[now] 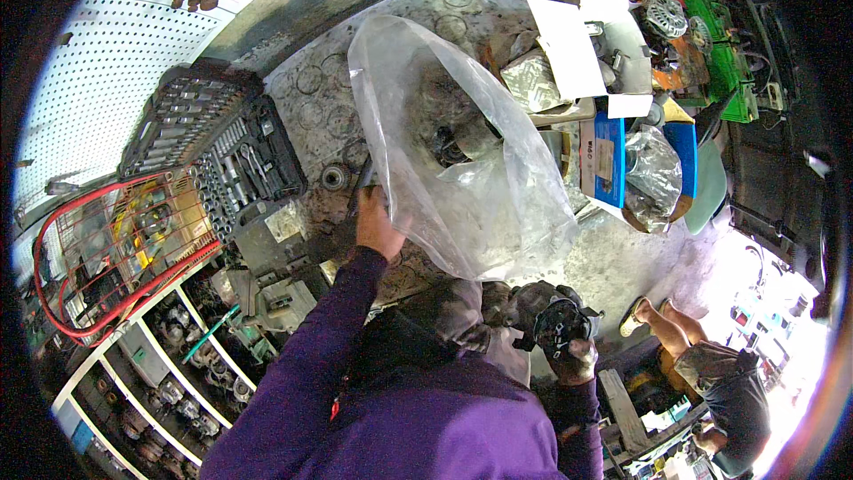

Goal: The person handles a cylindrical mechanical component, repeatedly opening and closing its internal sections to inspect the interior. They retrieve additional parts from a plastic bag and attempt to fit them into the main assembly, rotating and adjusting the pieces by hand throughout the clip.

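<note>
Left hand [378, 227] closed on the edge of a clear plastic bag [462, 160], holding its mouth up so the greasy part inside stays contained on the bench [613, 258]. Right hand [573, 351] at 5 o'clock, wrapped around a dark round motor-like part [555, 320]. Socket set [222, 151] open at 9 o'clock.

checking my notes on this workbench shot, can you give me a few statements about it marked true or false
1. The left hand grips the edge of a clear plastic bag. True.
2. The right hand is empty. False: it holds a dark round metal part.
3. An open socket set case lies left of the bag. True.
4. The bag lies flat and folded. False: it stands open on the workbench.
5. The sleeves are yellow. False: the sleeve is purple.
</note>
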Demonstrator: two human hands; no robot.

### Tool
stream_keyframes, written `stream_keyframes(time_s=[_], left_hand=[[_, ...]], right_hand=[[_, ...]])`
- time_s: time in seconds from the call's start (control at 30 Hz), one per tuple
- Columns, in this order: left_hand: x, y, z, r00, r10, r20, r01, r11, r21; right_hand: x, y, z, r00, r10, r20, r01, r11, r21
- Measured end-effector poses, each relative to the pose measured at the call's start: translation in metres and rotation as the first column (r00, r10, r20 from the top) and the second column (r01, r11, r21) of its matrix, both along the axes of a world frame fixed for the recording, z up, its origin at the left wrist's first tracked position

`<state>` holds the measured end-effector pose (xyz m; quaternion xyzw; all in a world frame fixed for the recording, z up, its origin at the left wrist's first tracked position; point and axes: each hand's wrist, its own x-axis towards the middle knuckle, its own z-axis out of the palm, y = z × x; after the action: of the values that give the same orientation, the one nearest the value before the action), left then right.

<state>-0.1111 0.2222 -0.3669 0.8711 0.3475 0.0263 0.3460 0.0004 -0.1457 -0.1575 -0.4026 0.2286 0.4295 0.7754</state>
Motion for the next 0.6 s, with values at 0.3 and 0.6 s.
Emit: stream_keyframes(time_s=[0.3, 0.6], left_hand=[[0.016, 0.035, 0.052, 0.733, -0.654, -0.186, 0.354, 0.601, -0.717], [0.008, -0.098, 0.019, 0.76, -0.553, 0.343, 0.535, 0.231, -0.813]], right_hand=[[0.0, 0.001, -0.03, 0.994, 0.109, -0.022, -0.11, 0.99, -0.086], [-0.01, 0.006, -0.036, 0.929, 0.362, -0.075, -0.369, 0.892, -0.262]])
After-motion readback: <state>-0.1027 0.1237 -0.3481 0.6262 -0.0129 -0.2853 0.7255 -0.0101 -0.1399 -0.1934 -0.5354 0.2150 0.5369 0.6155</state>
